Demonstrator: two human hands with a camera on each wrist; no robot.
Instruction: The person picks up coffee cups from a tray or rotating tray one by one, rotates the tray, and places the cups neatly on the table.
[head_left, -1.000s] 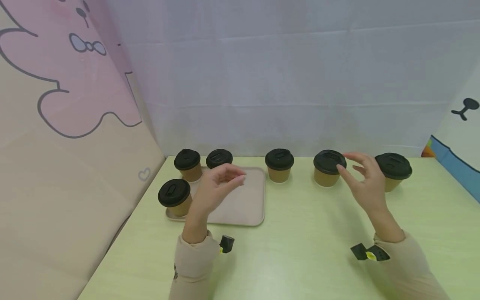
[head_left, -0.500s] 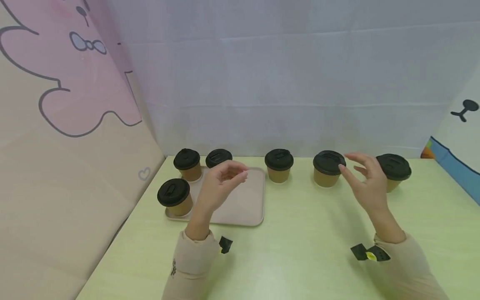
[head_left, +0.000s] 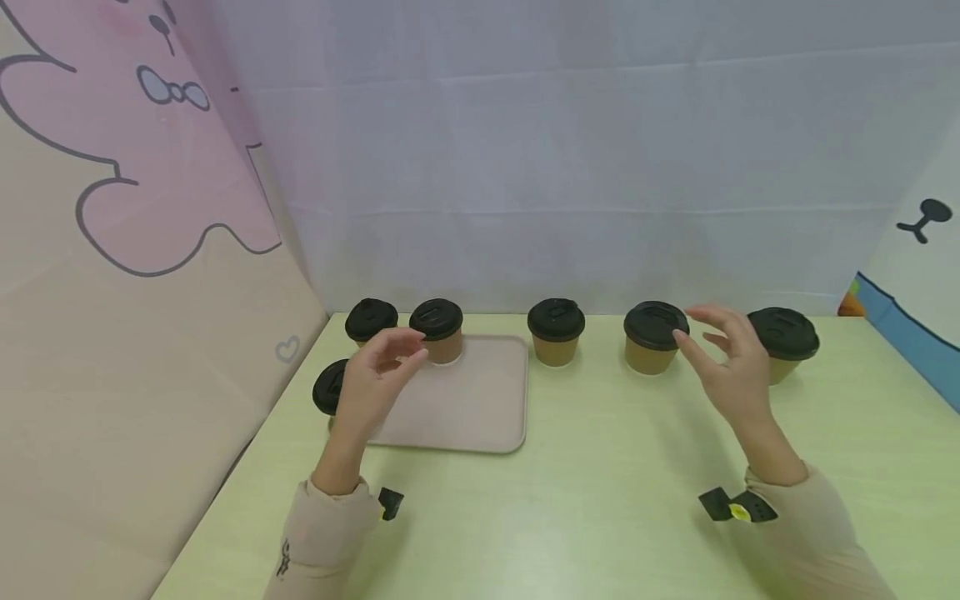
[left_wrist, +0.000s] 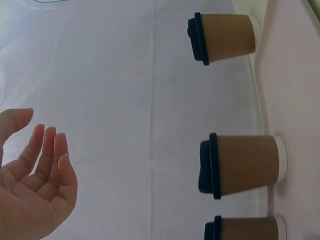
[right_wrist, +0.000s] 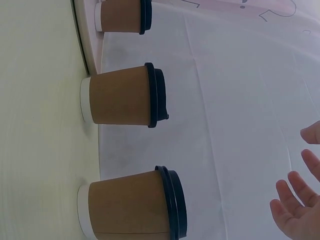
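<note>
My left hand (head_left: pixel 378 375) hovers over the left part of a beige tray (head_left: pixel 480 417), fingers loosely bent with a gap to the thumb and nothing held. It partly hides a lidded paper coffee cup (head_left: pixel 328 387) at the tray's front left and another cup (head_left: pixel 371 317) behind. A third cup (head_left: pixel 442 343) stands upright at the tray's back edge. My right hand (head_left: pixel 731 367), relaxed with thumb and fingers apart, hovers between a cup (head_left: pixel 651 358) and the far right cup (head_left: pixel 783 333). In the right wrist view these fingers (right_wrist: pixel 295 192) hold nothing.
One more brown cup (head_left: pixel 557 350) with a black lid stands on the pale green table (head_left: pixel 585 500), just right of the tray. A white cloth (head_left: pixel 525 183) hangs behind the row, and a cartoon-printed cloth (head_left: pixel 150 350) borders the left side.
My left hand has moved left across the tray, uncovering the cup at the back edge and covering part of the front left cup. My right hand has stayed nearly still.
</note>
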